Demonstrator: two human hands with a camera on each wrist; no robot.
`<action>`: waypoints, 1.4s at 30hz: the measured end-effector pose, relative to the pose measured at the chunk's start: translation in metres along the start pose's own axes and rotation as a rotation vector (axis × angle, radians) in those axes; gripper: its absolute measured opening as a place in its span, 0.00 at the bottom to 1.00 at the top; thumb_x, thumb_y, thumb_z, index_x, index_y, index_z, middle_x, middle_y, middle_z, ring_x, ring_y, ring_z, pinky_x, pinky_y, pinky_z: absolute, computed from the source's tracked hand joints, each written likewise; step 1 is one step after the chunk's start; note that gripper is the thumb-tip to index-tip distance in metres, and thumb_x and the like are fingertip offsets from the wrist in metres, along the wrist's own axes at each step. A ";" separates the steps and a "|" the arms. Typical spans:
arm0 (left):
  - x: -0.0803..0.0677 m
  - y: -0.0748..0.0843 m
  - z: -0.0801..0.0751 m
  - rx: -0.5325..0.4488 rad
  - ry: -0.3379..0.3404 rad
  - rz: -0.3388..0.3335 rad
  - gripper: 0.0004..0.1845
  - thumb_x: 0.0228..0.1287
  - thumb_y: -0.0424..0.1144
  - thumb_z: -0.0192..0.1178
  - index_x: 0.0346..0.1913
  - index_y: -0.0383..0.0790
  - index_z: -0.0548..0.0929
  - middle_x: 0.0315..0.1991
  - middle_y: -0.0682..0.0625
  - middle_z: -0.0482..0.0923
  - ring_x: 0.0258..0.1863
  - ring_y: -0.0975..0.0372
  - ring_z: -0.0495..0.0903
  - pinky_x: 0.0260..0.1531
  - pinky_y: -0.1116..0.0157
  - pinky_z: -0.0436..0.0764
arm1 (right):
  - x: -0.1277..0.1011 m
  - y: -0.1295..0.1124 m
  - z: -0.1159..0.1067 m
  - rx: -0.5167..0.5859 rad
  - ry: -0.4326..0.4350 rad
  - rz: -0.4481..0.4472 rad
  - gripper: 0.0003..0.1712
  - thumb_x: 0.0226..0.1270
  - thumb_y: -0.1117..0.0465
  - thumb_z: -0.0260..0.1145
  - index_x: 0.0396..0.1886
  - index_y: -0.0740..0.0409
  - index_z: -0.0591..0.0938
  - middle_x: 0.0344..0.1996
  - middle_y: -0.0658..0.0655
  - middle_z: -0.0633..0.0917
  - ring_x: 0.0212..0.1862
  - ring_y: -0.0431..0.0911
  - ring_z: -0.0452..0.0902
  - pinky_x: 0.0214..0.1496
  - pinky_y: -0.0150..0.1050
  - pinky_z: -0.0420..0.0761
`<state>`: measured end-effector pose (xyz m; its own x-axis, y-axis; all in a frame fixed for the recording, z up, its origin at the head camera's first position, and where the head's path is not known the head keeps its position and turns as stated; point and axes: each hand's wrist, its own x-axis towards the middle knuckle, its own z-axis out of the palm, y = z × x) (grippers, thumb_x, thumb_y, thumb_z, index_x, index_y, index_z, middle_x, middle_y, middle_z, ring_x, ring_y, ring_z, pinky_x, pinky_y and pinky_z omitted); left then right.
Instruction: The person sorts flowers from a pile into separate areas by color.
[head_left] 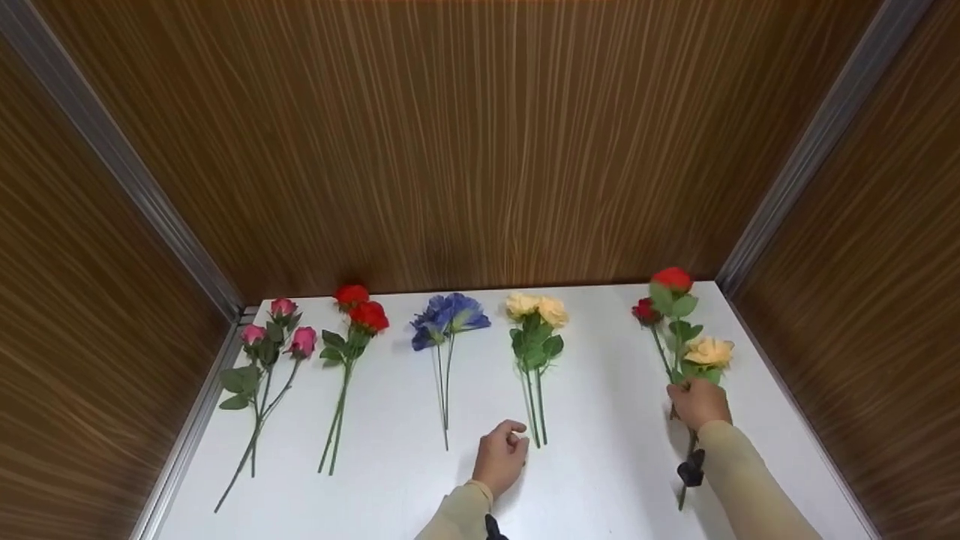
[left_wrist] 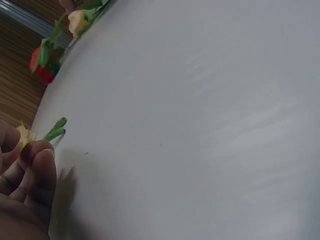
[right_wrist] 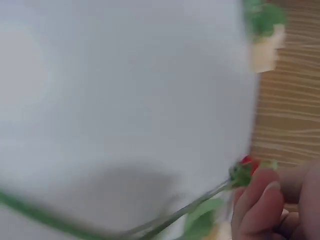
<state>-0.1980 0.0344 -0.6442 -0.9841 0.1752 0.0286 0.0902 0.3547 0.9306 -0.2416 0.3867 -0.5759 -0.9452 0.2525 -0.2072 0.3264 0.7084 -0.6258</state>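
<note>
At the right of the head view, my right hand (head_left: pixel 701 403) pinches the stem of a bright red rose (head_left: pixel 673 280). A dark red rose (head_left: pixel 646 311) and a yellow rose (head_left: pixel 709 351) lie close beside it. The right wrist view has a blurred green stem (right_wrist: pixel 47 220) at lower left and the fingers (right_wrist: pixel 265 205) at lower right. My left hand (head_left: pixel 501 457) hovers near the stem ends of the yellow roses (head_left: pixel 537 307). Its fingers are loosely curled and hold nothing. In the left wrist view those stem ends (left_wrist: pixel 56 130) show beyond the fingertips.
On the white table (head_left: pixel 600 465), pink roses (head_left: pixel 302 341), red roses (head_left: pixel 369 316) and blue flowers (head_left: pixel 448 315) lie in separate groups to the left. Brown wood-grain panels (head_left: pixel 480 150) with metal edge strips stand at the back and sides.
</note>
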 end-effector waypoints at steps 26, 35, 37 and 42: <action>-0.029 0.089 0.003 0.022 -0.173 0.293 0.07 0.62 0.40 0.65 0.40 0.43 0.84 0.28 0.63 0.77 0.27 0.76 0.74 0.29 0.76 0.76 | -0.129 -0.087 0.074 0.821 -0.037 -0.130 0.09 0.65 0.66 0.65 0.39 0.70 0.82 0.29 0.62 0.81 0.25 0.44 0.77 0.28 0.35 0.80; -0.036 0.085 0.010 0.089 -0.110 0.366 0.03 0.58 0.38 0.68 0.33 0.44 0.85 0.24 0.62 0.79 0.22 0.79 0.71 0.23 0.80 0.72 | -0.139 -0.091 0.094 0.828 -0.015 -0.139 0.10 0.63 0.62 0.68 0.39 0.67 0.83 0.27 0.59 0.82 0.22 0.42 0.75 0.24 0.32 0.77; -0.038 0.083 0.011 0.088 -0.101 0.364 0.02 0.58 0.37 0.69 0.32 0.43 0.85 0.23 0.61 0.79 0.22 0.79 0.71 0.22 0.80 0.72 | -0.140 -0.091 0.097 0.818 -0.021 -0.130 0.10 0.63 0.63 0.68 0.38 0.67 0.83 0.28 0.60 0.82 0.22 0.42 0.75 0.24 0.33 0.77; -0.040 0.078 0.008 0.065 -0.113 0.306 0.02 0.59 0.36 0.67 0.33 0.44 0.84 0.25 0.62 0.78 0.23 0.78 0.72 0.24 0.78 0.73 | -0.140 -0.091 0.100 0.790 -0.069 -0.113 0.10 0.65 0.63 0.67 0.40 0.66 0.82 0.30 0.60 0.82 0.24 0.44 0.76 0.25 0.34 0.77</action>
<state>-0.1500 0.0629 -0.5756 -0.8869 0.3826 0.2591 0.3923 0.3274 0.8596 -0.1399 0.2210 -0.5651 -0.9791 0.1472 -0.1403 0.1483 0.0443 -0.9880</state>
